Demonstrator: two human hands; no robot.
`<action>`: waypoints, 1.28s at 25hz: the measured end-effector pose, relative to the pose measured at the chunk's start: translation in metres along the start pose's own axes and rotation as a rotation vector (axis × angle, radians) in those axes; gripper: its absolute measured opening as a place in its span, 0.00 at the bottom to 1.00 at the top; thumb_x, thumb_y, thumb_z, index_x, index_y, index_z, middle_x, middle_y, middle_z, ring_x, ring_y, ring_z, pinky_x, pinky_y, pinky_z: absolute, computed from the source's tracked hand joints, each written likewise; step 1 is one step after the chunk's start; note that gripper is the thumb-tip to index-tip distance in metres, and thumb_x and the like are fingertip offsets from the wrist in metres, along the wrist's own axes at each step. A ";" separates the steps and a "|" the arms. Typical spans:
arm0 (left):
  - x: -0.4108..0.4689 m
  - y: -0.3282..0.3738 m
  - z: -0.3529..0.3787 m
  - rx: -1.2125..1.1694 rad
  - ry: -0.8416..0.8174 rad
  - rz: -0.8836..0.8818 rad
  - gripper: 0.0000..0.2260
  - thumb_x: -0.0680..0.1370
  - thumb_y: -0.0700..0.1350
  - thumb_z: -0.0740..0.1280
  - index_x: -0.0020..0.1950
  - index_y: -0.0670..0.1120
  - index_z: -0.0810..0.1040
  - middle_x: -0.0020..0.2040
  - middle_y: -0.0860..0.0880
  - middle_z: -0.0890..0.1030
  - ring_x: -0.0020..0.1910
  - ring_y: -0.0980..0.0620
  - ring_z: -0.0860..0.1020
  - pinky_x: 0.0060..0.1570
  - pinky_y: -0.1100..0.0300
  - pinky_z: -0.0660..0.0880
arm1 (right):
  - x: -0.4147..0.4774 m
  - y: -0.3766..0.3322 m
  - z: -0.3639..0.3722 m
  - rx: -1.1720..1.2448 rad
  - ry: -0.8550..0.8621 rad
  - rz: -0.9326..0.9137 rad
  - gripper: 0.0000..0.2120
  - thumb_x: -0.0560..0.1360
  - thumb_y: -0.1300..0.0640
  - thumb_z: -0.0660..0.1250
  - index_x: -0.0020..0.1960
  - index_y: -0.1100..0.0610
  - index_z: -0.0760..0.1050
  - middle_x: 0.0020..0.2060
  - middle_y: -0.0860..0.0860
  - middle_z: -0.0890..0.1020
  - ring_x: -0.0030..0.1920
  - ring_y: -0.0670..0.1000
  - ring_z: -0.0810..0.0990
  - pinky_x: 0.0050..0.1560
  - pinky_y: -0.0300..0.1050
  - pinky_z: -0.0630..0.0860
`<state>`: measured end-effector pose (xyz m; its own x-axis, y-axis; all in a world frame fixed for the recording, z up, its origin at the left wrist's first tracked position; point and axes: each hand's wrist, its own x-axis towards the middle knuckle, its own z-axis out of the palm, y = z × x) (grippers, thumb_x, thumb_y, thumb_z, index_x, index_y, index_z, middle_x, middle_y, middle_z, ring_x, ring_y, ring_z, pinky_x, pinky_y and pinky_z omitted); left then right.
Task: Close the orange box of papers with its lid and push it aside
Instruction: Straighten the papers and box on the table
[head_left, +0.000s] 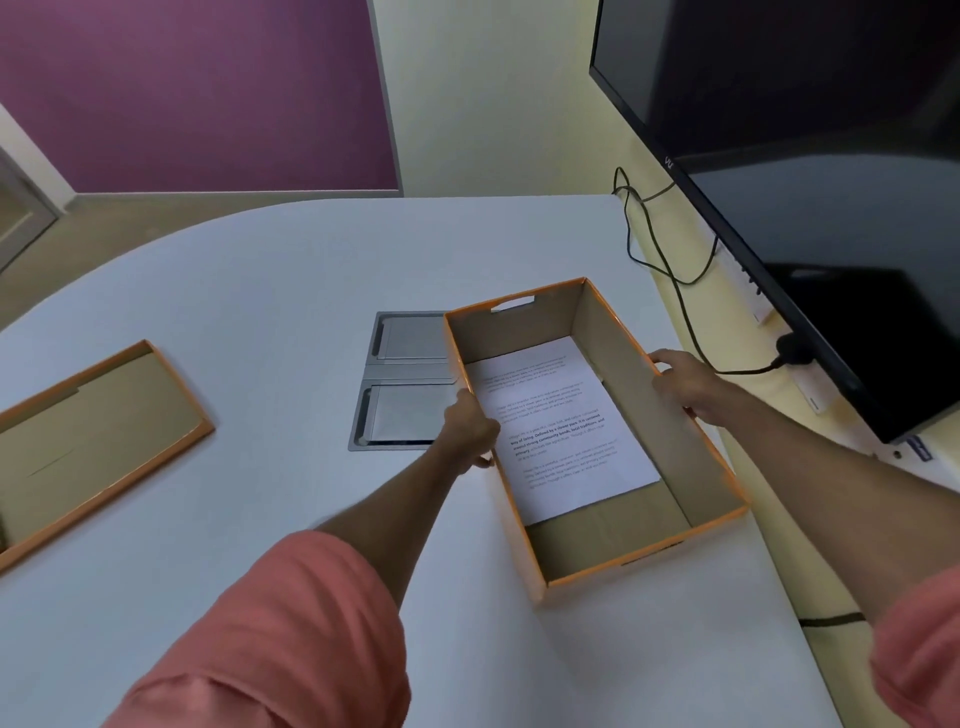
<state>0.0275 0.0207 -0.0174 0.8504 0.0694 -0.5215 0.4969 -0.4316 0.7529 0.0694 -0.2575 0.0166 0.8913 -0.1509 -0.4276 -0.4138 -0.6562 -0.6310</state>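
Box between both hands

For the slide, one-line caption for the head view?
Both hands hold the open orange box of papers; lid lies apart, left.

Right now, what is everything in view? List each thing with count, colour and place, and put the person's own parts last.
orange box: one, orange outside, brown inside, open, right of centre on the table
papers: white printed sheets, lying flat in the box
lid: one, orange-edged, inside up, far left
table: one, white
cable hatches: two, grey, set in the table
screen: one, black, right wall
cables: black, under the screen
left hand: on the box's left wall
right hand: on its right wall
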 end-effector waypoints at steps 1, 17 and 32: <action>-0.002 0.002 -0.006 -0.013 -0.001 0.000 0.18 0.77 0.31 0.61 0.65 0.43 0.64 0.64 0.39 0.74 0.56 0.37 0.78 0.35 0.48 0.82 | -0.004 -0.002 0.001 0.019 -0.022 0.016 0.19 0.77 0.67 0.54 0.65 0.58 0.73 0.50 0.64 0.80 0.46 0.59 0.77 0.43 0.51 0.71; -0.095 -0.037 -0.149 0.069 0.139 0.066 0.21 0.78 0.35 0.64 0.71 0.41 0.65 0.63 0.39 0.75 0.56 0.37 0.79 0.47 0.46 0.80 | -0.141 -0.075 0.094 0.096 -0.034 0.043 0.16 0.78 0.70 0.55 0.63 0.63 0.70 0.51 0.65 0.78 0.45 0.61 0.78 0.41 0.58 0.80; -0.148 -0.129 -0.216 0.140 0.089 0.071 0.22 0.79 0.34 0.62 0.73 0.41 0.63 0.67 0.38 0.72 0.58 0.37 0.77 0.44 0.49 0.80 | -0.228 -0.093 0.196 0.107 0.088 0.063 0.20 0.78 0.70 0.56 0.70 0.62 0.69 0.60 0.65 0.77 0.55 0.64 0.78 0.47 0.56 0.76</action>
<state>-0.1253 0.2604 0.0500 0.8977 0.1104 -0.4266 0.4110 -0.5591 0.7201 -0.1315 -0.0167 0.0456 0.8739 -0.2560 -0.4132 -0.4824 -0.5613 -0.6724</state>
